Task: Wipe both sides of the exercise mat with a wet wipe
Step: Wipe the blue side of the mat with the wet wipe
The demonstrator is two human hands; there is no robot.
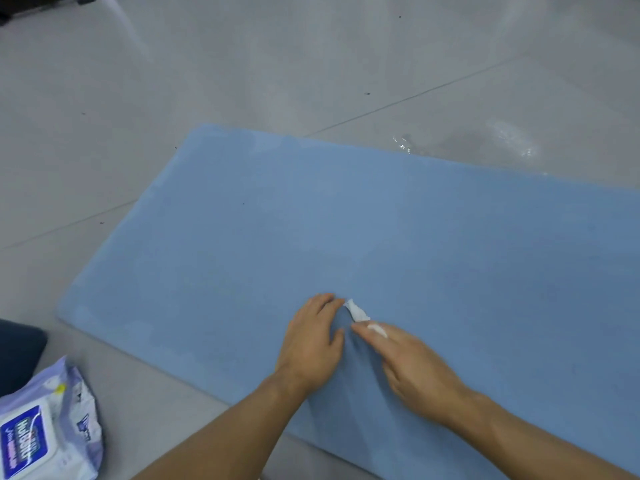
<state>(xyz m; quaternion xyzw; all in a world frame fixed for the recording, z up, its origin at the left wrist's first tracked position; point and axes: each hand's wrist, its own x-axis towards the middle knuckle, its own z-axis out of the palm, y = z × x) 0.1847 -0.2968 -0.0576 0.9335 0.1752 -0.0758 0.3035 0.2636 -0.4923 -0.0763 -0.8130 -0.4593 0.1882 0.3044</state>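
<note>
Matt, foam-like blue exercise mat (381, 237) on glossy grey tiled floor (242, 64); crinkled shiny plastic wipes pack (52, 427).

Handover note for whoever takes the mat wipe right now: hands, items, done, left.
Left hand: on the mat, fingers pinching one end of the small white wet wipe.
Right hand: on the mat, fingers holding the wipe's other end.
Flat blue foam exercise mat: spread on the grey tiled floor, one side up.
Purple and white wet wipe pack: on the floor, left of the mat.
Done: wipe out and in hand; how much is wiped cannot be told.
Left: finish this side, flip the mat, wipe the other.
</note>
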